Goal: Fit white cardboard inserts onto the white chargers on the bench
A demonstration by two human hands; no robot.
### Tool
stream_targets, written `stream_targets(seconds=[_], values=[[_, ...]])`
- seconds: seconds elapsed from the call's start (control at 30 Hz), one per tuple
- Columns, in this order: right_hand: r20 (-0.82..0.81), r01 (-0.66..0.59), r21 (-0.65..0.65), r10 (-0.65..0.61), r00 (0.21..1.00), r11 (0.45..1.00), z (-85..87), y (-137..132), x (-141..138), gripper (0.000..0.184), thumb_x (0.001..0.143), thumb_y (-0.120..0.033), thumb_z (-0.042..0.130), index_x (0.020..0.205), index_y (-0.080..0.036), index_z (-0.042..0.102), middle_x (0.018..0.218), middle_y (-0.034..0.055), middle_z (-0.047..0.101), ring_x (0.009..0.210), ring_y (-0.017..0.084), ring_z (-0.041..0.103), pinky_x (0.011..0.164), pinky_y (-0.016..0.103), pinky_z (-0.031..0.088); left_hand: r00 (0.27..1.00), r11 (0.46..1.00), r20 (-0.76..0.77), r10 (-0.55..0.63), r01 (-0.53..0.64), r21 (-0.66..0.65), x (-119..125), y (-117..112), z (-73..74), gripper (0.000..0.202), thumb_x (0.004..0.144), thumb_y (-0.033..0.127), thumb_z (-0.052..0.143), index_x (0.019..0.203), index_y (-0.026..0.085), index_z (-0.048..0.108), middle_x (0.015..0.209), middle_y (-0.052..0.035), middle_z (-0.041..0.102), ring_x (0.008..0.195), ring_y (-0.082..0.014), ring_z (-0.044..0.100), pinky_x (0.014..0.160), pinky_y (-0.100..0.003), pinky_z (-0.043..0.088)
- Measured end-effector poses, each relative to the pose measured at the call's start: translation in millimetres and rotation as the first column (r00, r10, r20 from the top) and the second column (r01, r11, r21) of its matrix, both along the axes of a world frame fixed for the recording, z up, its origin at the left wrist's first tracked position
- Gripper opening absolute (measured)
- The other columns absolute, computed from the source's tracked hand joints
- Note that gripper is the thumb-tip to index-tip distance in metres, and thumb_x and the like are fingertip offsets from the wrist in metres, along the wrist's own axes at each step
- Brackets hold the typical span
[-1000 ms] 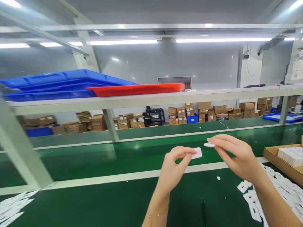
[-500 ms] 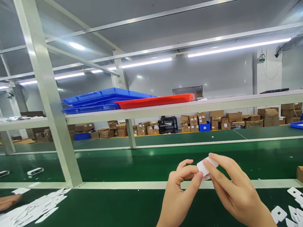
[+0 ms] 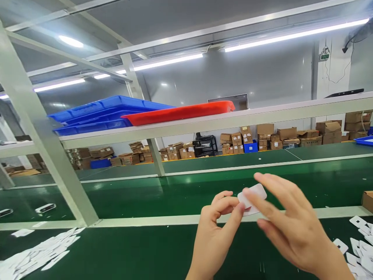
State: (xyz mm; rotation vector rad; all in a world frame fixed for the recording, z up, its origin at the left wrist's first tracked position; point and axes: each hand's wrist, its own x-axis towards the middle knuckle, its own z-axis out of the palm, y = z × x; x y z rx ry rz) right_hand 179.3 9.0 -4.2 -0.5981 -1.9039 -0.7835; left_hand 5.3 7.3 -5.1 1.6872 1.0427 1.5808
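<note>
A small white rounded-corner card, which looks folded, is pinched between the thumb and fingers of my left hand. My right hand is partly smeared by motion, with its fingers spread apart. Its index fingertip lies over the card's upper face, while the thumb stands off below the card's right side. At the lower right is a pile of white cards with small square holes. A heap of flat white cards spreads over the green bench at the lower left.
A metal post rises at the left from the bench's pale rail. The raised shelf carries blue trays and a red tray. Small white devices lie on the green belt beyond. A cardboard box stands at the right edge.
My right hand's fingers have opened away from the card, which stays in my left hand. The view has shifted a little, and another person's hand at the far left is out of view.
</note>
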Motion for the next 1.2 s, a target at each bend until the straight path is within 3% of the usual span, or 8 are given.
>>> stream_targets(seconds=[0.13,0.3,0.37,0.43,0.53,0.7,0.93,1.2], values=[[0.053,-0.003,0.077,-0.001,0.999,0.997,-8.4,18.5,-4.3,0.033,0.094,-0.021,0.045,0.125,-0.025,0.057,0.134,0.0100,0.052,0.128,0.026,0.041,0.103,0.042,0.038,0.999,1.000,0.044,-0.026,0.025,0.015,-2.2,-1.0,1.5,0.023,0.076,0.041,0.065,0.069,0.020,0.073,0.068,-0.0064,0.070,0.104,-0.0300,0.058,0.088,-0.033,0.043],[-0.120,0.090,0.108,-0.077,0.990,0.990,-14.3,43.2,16.7,0.032,0.091,-0.012,0.050,0.122,-0.016,0.057,0.121,0.0175,0.060,0.116,0.030,0.052,0.092,0.045,0.044,0.997,0.998,0.039,0.065,-0.064,-0.024,-2.1,-2.1,0.8,0.026,0.073,0.042,0.066,0.059,0.021,0.068,0.072,-0.0067,0.070,0.112,-0.0314,0.052,0.091,-0.034,0.038],[-0.236,0.080,0.063,-0.063,0.970,0.995,-12.5,43.2,24.5,0.022,0.089,-0.008,0.054,0.108,-0.018,0.060,0.098,0.0112,0.068,0.094,0.024,0.061,0.083,0.039,0.047,0.996,0.996,0.037,0.075,-0.073,-0.050,-2.8,-2.7,1.3,0.027,0.072,0.045,0.066,0.059,0.021,0.068,0.080,-0.0076,0.071,0.111,-0.0326,0.053,0.091,-0.036,0.038],[-0.342,0.012,-0.016,-0.016,0.940,1.000,-9.9,37.8,27.8,0.012,0.088,-0.011,0.057,0.082,-0.021,0.058,0.068,0.0017,0.063,0.070,0.018,0.059,0.071,0.034,0.046,0.997,0.995,0.029,0.071,-0.068,-0.067,-3.9,-3.0,1.8,0.029,0.072,0.046,0.066,0.060,0.021,0.068,0.084,-0.0082,0.072,0.111,-0.0336,0.053,0.093,-0.038,0.037],[-0.448,-0.133,-0.156,0.050,0.893,0.979,-6.6,24.1,23.4,0.033,0.092,-0.018,0.052,0.060,-0.022,0.042,0.053,-0.0020,0.049,0.058,0.015,0.051,0.058,0.029,0.040,0.999,0.996,-0.041,0.026,-0.029,-0.079,-5.0,-2.5,1.9,0.029,0.073,0.048,0.065,0.062,0.022,0.069,0.081,-0.0088,0.071,0.118,-0.0350,0.049,0.095,-0.040,0.037],[-0.478,-0.398,-0.402,0.181,0.860,0.825,-1.7,3.7,4.2,0.029,0.098,-0.023,0.036,0.071,-0.021,0.045,0.064,-0.0019,0.050,0.058,0.011,0.047,0.054,0.024,0.037,0.993,0.996,-0.115,-0.007,-0.004,-0.091,-5.7,0.0,-0.4,0.026,0.076,0.047,0.063,0.067,0.024,0.070,0.075,-0.0079,0.071,0.124,-0.0350,0.044,0.101,-0.045,0.032],[-0.536,-0.482,-0.611,0.120,0.836,0.628,0.3,3.7,-0.1,0.031,0.096,-0.038,0.044,0.070,-0.021,0.043,0.065,-0.0030,0.044,0.058,0.011,0.041,0.050,0.023,0.033,0.981,0.998,-0.190,-0.031,0.020,-0.059,-5.8,0.8,0.0,0.024,0.077,0.045,0.063,0.067,0.025,0.072,0.069,-0.0062,0.069,0.127,-0.0351,0.043,0.106,-0.048,0.029],[-0.541,-0.501,-0.490,0.201,0.816,0.714,-3.1,6.9,-2.9,0.032,0.097,-0.029,0.043,0.066,-0.020,0.042,0.065,-0.0025,0.043,0.061,0.011,0.041,0.056,0.024,0.034,0.986,0.998,-0.161,-0.034,0.024,-0.065,-0.7,4.5,-2.3,0.029,0.079,0.048,0.059,0.071,0.024,0.074,0.071,-0.0071,0.071,0.125,-0.0346,0.044,0.104,-0.048,0.032]])
